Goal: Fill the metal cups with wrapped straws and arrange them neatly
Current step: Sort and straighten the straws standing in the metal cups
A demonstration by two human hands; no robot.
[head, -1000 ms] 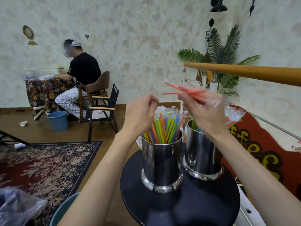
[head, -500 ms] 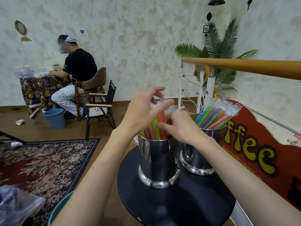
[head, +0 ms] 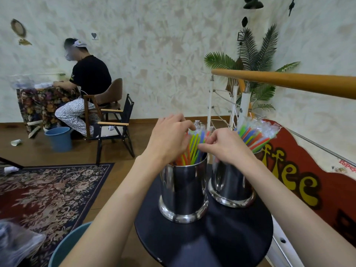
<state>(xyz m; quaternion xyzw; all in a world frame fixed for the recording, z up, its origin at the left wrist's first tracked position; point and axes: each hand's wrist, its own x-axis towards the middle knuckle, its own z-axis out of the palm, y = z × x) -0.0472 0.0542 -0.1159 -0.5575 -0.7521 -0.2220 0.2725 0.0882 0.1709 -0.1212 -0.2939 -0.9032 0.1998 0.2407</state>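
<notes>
1. Hands first: the left hand point(head: 169, 139) curls over the near shiny cylindrical metal cup point(head: 184, 191), fingertips among the bright wrapped straws point(head: 194, 145) standing in it; whether it actually pinches one I cannot tell. The right hand point(head: 229, 145) reaches in from the other side, thumb and forefinger pressed together on what looks like a straw in that bundle.
2. Tipping is the main risk. Both hands work at the top of the near cup, and a sideways tug on the packed straws could rock it on the round black table point(head: 240, 237).
3. The far metal cup point(head: 231, 187) stands just beside the near one, under the right forearm. Its own fanned straws point(head: 258, 134) lean outward, so a wrist brushing them could scatter them.
4. Crinkly clear wrappers may snag each other, so lifting one straw could drag its neighbours out.
5. Straws that fall could land on the floor or in the teal bucket point(head: 67, 245) below the table edge.
</notes>
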